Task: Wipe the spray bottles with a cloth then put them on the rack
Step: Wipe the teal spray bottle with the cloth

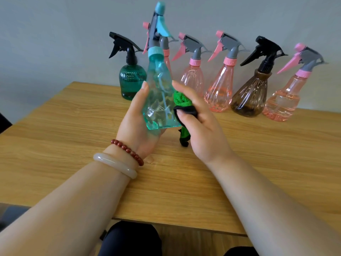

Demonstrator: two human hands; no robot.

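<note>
No text, label, brand, number or sign is legible; the raised marking on the dark green bottle point(131, 81) is too blurred to read.

Single head-worn view, forward and down, close over the wooden table point(258, 163).

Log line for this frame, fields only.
phase: wiping | left hand: holds clear teal plastic spray bottle | right hand: grips green fuzzy cloth against it | rack: not in view

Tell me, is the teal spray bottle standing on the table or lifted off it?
Lifted. The left hand holds the teal spray bottle from below, its palm under the base, above the table.
</note>
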